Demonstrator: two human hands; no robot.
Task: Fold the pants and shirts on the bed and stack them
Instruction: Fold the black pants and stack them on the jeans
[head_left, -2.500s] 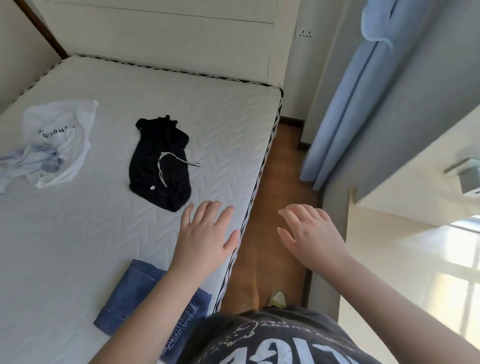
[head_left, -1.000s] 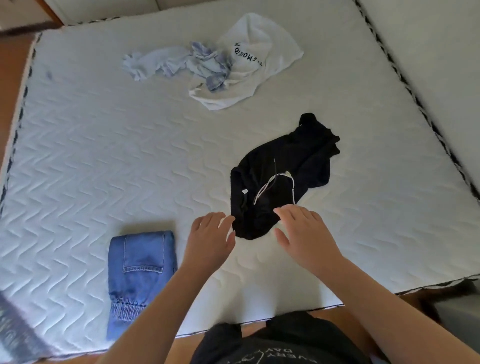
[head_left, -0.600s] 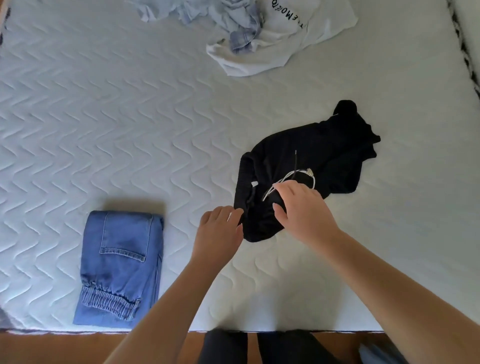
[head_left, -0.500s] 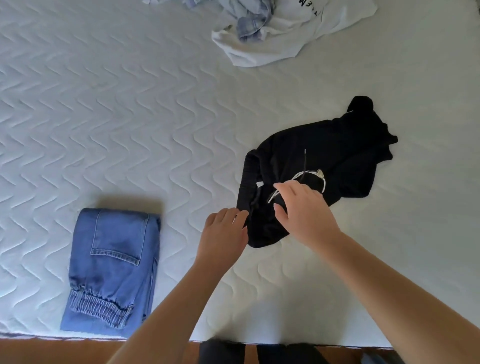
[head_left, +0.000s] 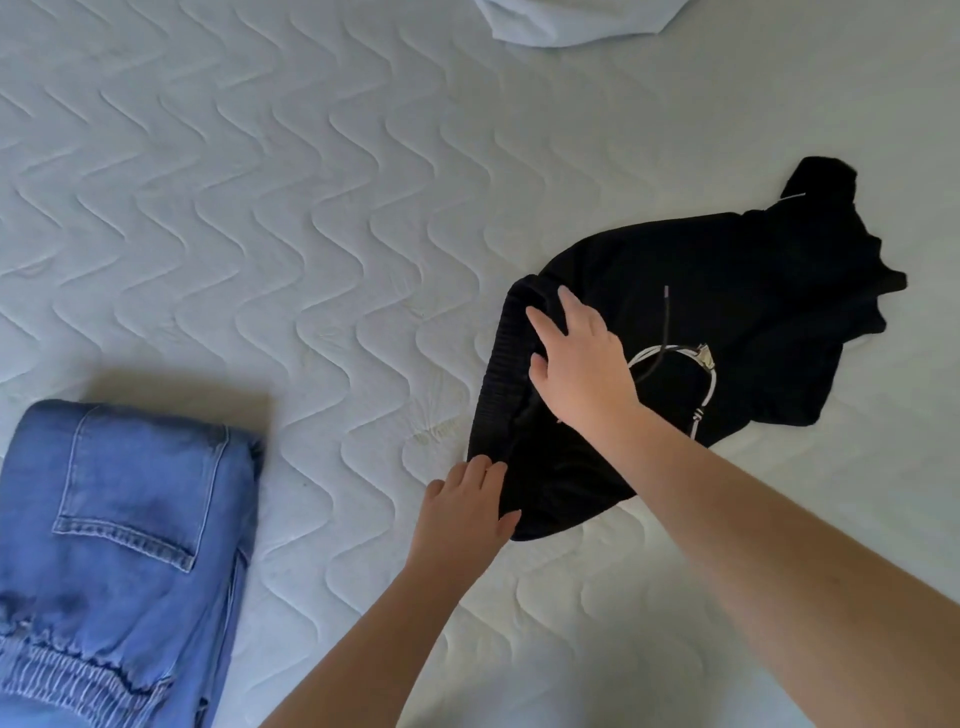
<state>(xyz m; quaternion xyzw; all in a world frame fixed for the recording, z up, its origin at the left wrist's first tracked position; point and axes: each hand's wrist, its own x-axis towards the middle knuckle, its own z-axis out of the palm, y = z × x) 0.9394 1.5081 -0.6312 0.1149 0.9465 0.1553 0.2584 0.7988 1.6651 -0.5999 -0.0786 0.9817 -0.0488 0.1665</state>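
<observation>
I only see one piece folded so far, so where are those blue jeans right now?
In the head view the folded blue jeans lie at the lower left of the mattress, left of the left hand and apart from the crumpled black pants.

Cut off at the edges, and covered by the hands

The folded blue jeans (head_left: 124, 545) run off the left and bottom edges; only a hem of the white garment (head_left: 576, 23) shows at the top. The right hand (head_left: 582, 364) hides part of the black pants (head_left: 753, 312) waistband and drawstring (head_left: 701, 374); the left hand's (head_left: 462, 514) fingertips cannot be seen clearly against the cloth.
</observation>
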